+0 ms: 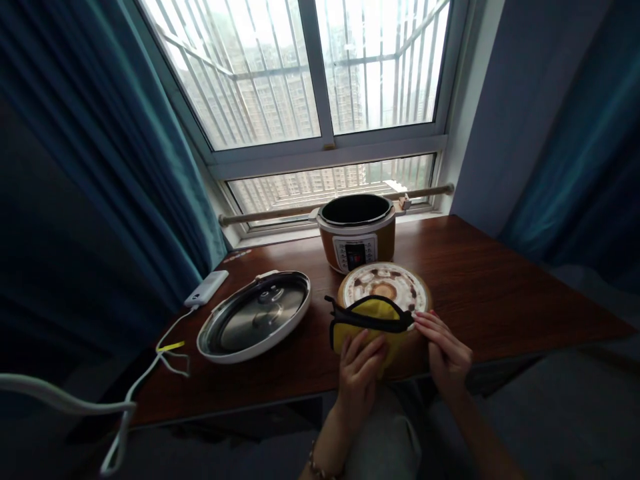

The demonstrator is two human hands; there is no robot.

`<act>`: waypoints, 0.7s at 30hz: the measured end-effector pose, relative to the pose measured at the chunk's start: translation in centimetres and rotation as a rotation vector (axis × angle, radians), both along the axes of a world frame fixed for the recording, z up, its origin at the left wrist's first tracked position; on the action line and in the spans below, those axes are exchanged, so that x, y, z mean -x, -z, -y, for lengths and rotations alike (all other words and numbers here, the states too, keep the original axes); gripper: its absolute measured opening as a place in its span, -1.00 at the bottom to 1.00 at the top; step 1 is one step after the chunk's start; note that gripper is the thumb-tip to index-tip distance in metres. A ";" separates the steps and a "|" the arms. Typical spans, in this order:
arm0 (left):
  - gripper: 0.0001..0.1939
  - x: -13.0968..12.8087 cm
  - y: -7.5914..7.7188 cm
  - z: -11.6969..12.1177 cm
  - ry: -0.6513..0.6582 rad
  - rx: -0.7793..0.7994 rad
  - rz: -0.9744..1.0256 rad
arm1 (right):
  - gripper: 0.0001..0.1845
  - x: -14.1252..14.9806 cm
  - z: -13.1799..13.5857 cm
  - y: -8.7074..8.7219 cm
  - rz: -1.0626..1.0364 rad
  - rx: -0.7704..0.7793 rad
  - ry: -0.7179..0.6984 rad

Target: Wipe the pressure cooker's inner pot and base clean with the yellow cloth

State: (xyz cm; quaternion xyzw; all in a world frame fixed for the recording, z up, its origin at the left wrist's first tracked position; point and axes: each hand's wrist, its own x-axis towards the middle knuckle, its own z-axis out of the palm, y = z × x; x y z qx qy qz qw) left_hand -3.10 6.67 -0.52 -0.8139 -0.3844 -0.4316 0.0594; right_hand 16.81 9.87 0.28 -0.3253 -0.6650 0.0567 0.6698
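Observation:
A yellow pouch with a black zip edge (367,320) lies over the near side of a round patterned plate (384,285) on the brown table (500,293). My left hand (359,368) rests on the pouch with fingers bent around its near side. My right hand (444,350) touches the pouch's right end and the plate's rim with its fingertips together. Behind the plate stands an orange electric cooker (357,233) with its dark pot uncovered.
A metal lid (255,317) lies upside down left of the plate. A white power bank (206,288) with a white cable (150,367) sits at the table's left edge. Teal curtains (100,167) hang at both sides of the barred window (310,73).

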 end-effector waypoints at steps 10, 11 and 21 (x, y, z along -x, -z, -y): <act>-0.44 0.6 3.6 0.2 -0.165 0.083 0.220 | -0.60 0.3 0.1 -0.2 -0.022 0.015 0.016; -0.42 0.5 3.6 0.0 -0.197 0.176 0.332 | -0.60 0.3 0.1 -0.2 -0.028 0.017 0.020; -0.46 3.5 -0.3 -7.9 -0.105 0.670 0.815 | -0.60 0.3 0.1 -0.3 -0.023 0.019 0.017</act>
